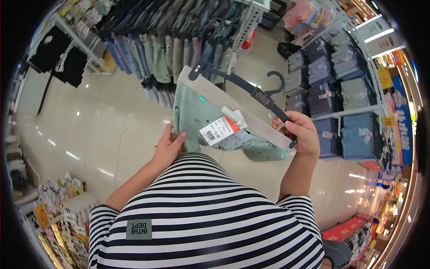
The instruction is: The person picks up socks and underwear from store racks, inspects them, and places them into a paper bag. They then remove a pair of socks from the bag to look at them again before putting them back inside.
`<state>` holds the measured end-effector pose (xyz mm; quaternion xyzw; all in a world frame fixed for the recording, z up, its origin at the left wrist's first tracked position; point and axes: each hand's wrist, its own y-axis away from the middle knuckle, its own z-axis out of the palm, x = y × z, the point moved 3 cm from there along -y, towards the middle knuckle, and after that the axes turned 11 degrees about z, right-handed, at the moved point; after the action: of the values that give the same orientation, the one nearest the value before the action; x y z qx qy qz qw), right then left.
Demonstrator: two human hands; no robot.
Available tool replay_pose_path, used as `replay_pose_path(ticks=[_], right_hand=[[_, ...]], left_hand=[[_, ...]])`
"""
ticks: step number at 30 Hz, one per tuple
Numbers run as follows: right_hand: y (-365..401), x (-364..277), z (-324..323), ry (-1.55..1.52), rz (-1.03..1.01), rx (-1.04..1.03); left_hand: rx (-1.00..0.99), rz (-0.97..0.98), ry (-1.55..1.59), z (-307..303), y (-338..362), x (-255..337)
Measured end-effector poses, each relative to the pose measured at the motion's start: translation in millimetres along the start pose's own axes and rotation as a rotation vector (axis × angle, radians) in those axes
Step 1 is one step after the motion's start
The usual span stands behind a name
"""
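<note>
We have the green garment [192,112] mid-frame on a dark hanger [238,81]; our right hand [301,133] is closed around the hanger's end, our left hand [169,144] pinches the cloth's lower-left edge. Pulling hard could pop the waistband off its clips — or tear the paper tag [217,131]. The shelves [340,112] at right could snag the hook; hanging clothes [168,49] crowd the top.

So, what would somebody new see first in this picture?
Probably the big black-and-white striped shirt, which fills the bottom middle. Just above it, a pale green garment with a white-and-red price tag is clipped to a dark hanger, the left hand at the garment's left side and the right hand on the hanger's right end. Hung clothes crowd the top.
</note>
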<state>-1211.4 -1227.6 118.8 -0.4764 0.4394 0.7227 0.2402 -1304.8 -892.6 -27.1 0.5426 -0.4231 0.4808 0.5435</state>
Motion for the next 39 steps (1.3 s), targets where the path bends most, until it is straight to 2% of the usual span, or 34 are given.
replay_pose_path(ticks=[3, 6, 7, 11, 14, 15, 18, 21, 22, 24, 25, 26, 28, 29, 30, 31, 34, 35, 38, 39], right_hand=[[-20, 2, 9, -0.02, -0.041, -0.092], [-42, 0, 28, 0.018, -0.071, -0.137], [-46, 0, 33, 0.037, -0.075, -0.146], [-62, -2, 54, 0.051, -0.005, -0.207], [-79, 5, 62, 0.078, -0.012, -0.236], [-85, 7, 66, 0.076, -0.023, -0.233], [-95, 5, 85, 0.093, 0.007, -0.231], [-104, 3, 108, 0.072, 0.068, -0.231], [-108, 2, 120, 0.059, 0.088, -0.233], [-120, 1, 150, 0.053, -0.039, -0.125], [-127, 3, 169, 0.049, -0.104, -0.074], [-134, 6, 192, 0.131, -0.172, -0.021], [-154, 30, 241, 0.154, -0.287, -0.108], [-166, 41, 267, 0.227, -0.299, -0.184], [-171, 51, 298, 0.186, -0.226, -0.193], [-179, 57, 322, 0.379, -0.263, -0.239], [-188, 47, 382, 0.799, -0.47, -0.28], [-192, 50, 390, 0.803, -0.472, -0.319], [-199, 57, 403, 0.745, -0.292, -0.406], [-205, 62, 406, 0.713, -0.294, -0.402]], left_hand=[[0.105, -0.008, 0.045, -11, 6, -1], [-0.12, 0.098, 0.151, -15, 8, -3], [-0.236, 0.051, 0.025, -19, 12, -1], [-0.056, 0.18, 0.277, -22, 16, 39], [-0.168, 0.003, 0.162, -41, 18, 49], [-0.203, 0.074, 0.118, -46, 20, 48], [-0.132, 0.112, 0.16, -56, 24, 54], [-0.114, -0.028, 0.134, -82, 20, 43], [-0.117, 0.018, 0.149, -90, 18, 39], [-0.116, 0.112, 0.178, -109, 15, 32], [-0.13, 0.126, 0.253, -116, 15, 35], [-0.18, 0.082, 0.172, -126, 15, 46], [-0.203, 0.258, 0.222, -140, 12, 51], [-0.191, 0.284, 0.252, -148, 10, 51], [-0.181, 0.308, 0.282, -157, 8, 50], [-0.172, 0.333, 0.313, -167, 7, 48], [0.109, 0.103, 0.217, -207, 0, 30], [0.176, 0.198, 0.385, -217, -10, 33], [-0.031, 0.11, 0.498, -265, -10, 45], [-0.058, 0.134, 0.397, -282, -13, 37]])
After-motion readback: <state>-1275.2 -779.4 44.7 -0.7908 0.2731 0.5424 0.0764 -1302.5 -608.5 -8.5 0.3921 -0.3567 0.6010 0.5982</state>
